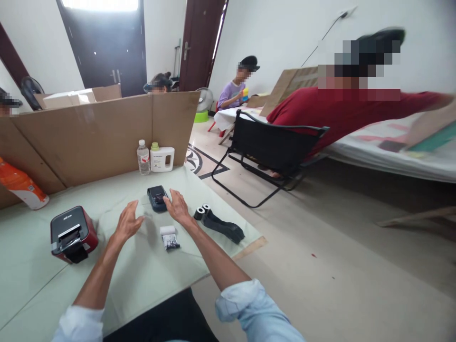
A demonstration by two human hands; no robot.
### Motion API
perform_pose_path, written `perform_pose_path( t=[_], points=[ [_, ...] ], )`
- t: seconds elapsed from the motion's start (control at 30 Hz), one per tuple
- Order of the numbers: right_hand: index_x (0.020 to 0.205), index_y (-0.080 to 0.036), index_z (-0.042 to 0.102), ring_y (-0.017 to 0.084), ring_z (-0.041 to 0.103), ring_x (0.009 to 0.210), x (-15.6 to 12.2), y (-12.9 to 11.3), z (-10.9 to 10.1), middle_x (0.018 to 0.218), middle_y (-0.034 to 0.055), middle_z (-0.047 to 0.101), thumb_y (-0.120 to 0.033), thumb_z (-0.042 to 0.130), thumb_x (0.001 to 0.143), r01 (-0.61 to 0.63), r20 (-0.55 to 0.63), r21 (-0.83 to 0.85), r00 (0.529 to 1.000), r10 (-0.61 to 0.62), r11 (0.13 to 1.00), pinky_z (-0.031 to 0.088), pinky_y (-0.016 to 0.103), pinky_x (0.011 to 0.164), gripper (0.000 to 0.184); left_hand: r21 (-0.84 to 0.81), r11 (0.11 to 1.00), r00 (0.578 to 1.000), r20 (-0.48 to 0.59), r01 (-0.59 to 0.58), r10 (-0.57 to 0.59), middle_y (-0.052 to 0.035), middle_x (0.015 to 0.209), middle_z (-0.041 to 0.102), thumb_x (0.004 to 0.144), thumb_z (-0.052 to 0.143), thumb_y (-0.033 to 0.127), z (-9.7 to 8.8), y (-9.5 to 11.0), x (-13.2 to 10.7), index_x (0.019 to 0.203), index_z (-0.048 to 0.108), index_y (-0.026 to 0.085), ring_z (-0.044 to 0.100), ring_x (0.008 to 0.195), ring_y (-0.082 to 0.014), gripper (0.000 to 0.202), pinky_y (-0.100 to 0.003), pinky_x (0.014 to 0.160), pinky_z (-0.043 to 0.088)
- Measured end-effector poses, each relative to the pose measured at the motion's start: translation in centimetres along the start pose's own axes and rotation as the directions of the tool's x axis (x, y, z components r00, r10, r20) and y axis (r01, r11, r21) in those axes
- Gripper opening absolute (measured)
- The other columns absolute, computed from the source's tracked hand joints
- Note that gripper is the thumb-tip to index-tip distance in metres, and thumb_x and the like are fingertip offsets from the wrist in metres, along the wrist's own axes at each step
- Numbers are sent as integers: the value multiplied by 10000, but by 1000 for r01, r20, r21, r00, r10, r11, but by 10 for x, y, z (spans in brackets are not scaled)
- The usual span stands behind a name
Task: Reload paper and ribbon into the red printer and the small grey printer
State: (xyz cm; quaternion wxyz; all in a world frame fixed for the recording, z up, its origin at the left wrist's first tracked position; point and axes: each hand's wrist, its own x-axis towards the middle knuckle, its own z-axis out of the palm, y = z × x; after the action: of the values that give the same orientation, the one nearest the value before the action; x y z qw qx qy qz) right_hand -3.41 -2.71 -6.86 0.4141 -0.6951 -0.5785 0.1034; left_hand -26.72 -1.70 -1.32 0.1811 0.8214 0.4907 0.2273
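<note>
My right hand (177, 207) rests on the pale green table (32, 270), its fingers spread and touching the near right edge of a small dark blue device (156, 196). My left hand (128, 222) hovers open just left of it, fingers apart, holding nothing. A small white paper roll with a printed strip (169, 236) lies between my forearms. Just right of my right wrist lies a black tool with two round ends (218, 223).
A red and black label printer (72, 233) stands at the left. A water bottle (143, 157) and a white jug (162, 158) stand before a cardboard screen (103, 128). An orange pack (21, 185) leans far left. A black folding chair (270, 152) and other people are at the right.
</note>
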Motion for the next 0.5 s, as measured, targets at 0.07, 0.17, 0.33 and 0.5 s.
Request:
perform_pose_path(
  t=[0.07,0.17,0.33,0.5],
  points=[
    [1302,-103,642,316,638,1182,5,12,3,1220,207,714,-362,480,1010,-34,51,-6,998,34,999,486,471,1062,422,-27,998,993,110,56,-52,-193,1332,680,735,796,236,27,6,29,1339,624,119,647,1246,-364,639,-479,1071,524],
    [1068,-125,708,272,688,950,10,16,9,996,151,752,-401,453,1024,-58,122,-6,991,59,998,530,362,875,378,-46,998,990,136,50,-43,-134,1127,739,639,851,205,52,12,54,1197,676,125,688,1088,-328,590,-407,942,555],
    [1013,-160,705,228,679,870,12,10,16,918,97,755,-373,478,1019,-62,167,9,984,60,998,497,278,776,311,-82,995,995,83,56,-49,-100,1045,733,659,827,213,65,11,61,1104,681,134,672,1019,-288,475,-368,887,535],
    [1141,-155,692,254,681,993,-6,-16,37,1061,118,753,-397,474,1030,1,201,79,979,-17,997,513,317,865,344,-86,992,996,4,87,-87,-107,1087,712,725,779,242,42,-15,31,1123,663,144,667,969,-265,426,-373,881,538]
  ],
)
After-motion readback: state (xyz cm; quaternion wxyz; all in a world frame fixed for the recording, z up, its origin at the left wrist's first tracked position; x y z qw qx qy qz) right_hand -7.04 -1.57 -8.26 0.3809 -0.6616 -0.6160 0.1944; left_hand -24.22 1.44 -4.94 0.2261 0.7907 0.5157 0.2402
